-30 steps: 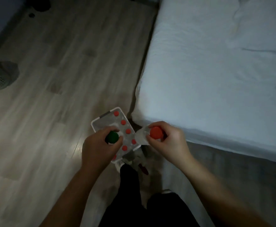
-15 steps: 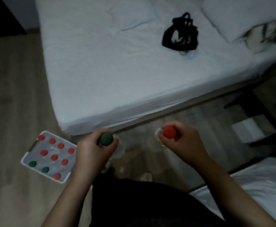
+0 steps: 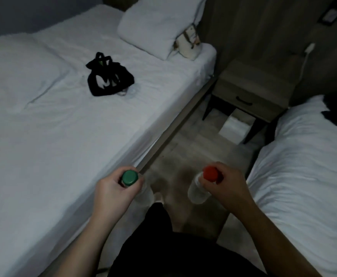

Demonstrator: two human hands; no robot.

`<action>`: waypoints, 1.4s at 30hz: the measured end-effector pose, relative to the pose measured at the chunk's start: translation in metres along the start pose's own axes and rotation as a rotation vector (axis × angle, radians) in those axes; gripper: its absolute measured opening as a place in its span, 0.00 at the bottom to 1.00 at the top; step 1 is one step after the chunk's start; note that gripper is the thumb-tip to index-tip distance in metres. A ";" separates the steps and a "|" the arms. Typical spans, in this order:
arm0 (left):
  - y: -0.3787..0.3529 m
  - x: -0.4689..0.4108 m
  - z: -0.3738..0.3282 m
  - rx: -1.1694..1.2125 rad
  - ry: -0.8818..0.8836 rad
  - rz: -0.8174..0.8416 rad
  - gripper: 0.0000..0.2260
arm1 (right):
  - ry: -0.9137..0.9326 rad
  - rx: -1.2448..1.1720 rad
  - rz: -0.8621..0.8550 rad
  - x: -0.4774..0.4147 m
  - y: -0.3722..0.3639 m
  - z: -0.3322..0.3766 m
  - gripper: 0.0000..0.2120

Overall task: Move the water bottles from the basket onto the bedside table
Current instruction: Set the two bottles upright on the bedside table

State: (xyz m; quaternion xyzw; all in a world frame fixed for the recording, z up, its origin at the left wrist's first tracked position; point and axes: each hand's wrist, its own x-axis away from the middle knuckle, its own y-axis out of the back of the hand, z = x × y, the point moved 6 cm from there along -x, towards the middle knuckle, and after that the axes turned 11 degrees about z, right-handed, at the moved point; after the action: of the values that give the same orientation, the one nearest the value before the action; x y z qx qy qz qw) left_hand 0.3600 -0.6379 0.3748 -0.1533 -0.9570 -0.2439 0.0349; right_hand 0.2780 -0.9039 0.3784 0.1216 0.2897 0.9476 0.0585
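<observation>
We see the left hand (image 3: 111,191) with its grip closed around the neck of a clear water bottle with a green cap (image 3: 130,177), and the right hand (image 3: 226,186) with its grip closed around the neck of a clear water bottle with a red cap (image 3: 210,173). Both bottles hang upright over the strip of floor (image 3: 183,156) between two beds, apart from each other and touching no surface. The left bed (image 3: 63,126) carries a black bag (image 3: 108,79) near its middle, a white pillow (image 3: 159,27) at its head corner, and a small pale bag (image 3: 189,44) just beside the pillow at the mattress edge. The right bed (image 3: 303,166) fills the lower right.

Compared with the frame half a second earlier, the view has swung to the right: the basket of bottles that lay on the floor at the lower left is out of view, and the bedside bench (image 3: 249,84), then cut off at the right edge, now shows in full between the two bed heads, with its bare top, one drawer and dark legs. A white folded item (image 3: 236,126) lies on the floor beneath it. Both hands hold their bottles as before. The bottles are well apart from the bench.
</observation>
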 end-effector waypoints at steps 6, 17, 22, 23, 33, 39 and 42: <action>-0.041 -0.128 -0.031 -0.110 -0.099 0.162 0.07 | -0.088 0.001 -0.188 -0.066 0.053 -0.032 0.14; -0.097 -0.348 -0.124 -0.313 -0.349 0.432 0.08 | -0.245 -0.071 -0.513 -0.190 0.141 -0.042 0.12; -0.122 -0.396 -0.146 -0.305 -0.359 0.431 0.09 | -0.292 -0.147 -0.540 -0.221 0.164 -0.057 0.10; -0.127 -0.404 -0.148 -0.291 -0.342 0.434 0.09 | -0.303 -0.155 -0.544 -0.226 0.169 -0.062 0.10; -0.207 -0.471 -0.168 -0.248 -0.285 0.450 0.07 | -0.296 -0.028 -0.630 -0.286 0.243 -0.138 0.10; -0.279 -0.520 -0.212 -0.350 -0.281 0.419 0.09 | -0.322 -0.050 -0.575 -0.339 0.321 -0.186 0.12; -0.313 -0.542 -0.245 -0.362 -0.293 0.398 0.09 | -0.300 -0.054 -0.558 -0.361 0.365 -0.204 0.13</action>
State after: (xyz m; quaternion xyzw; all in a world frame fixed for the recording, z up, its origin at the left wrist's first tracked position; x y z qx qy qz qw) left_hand 0.7762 -1.1661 0.3704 -0.3750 -0.8440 -0.3742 -0.0843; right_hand 0.5570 -1.3796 0.3489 0.1746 0.2747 0.8738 0.3613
